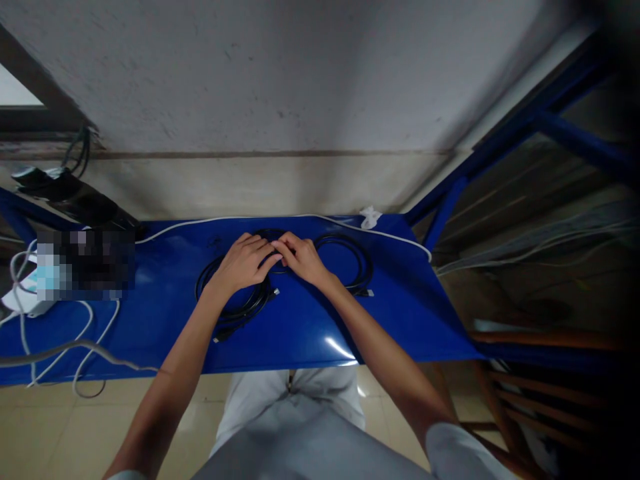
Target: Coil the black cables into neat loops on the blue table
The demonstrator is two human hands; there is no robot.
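Both hands were laid palm-down on the blue tabletop (310,327), the left hand (244,264) and the right hand (301,260) meeting at the fingertips over the black cable (249,309). The fingers of each grip were curled and drawn close together, but whether a strand was pinched beneath them could not be told, since it was hidden by the knuckles. The cable was spread in flat loops to either side of the grip, so that its long axis was run across the tabletop from side to side. The left-side loop (200,283) was laid under and behind the left hand, toward its wrist, and was touched by it. A plug end (275,291) was seen just inward of that wrist. The right-side loop (369,267) was stretched outward from the right hand, just beside its wrist, and was nearer that hand. A smaller arc (270,231) was found just beyond the fingertips. A white cable (200,222) was run along the far edge, well beyond the grip.
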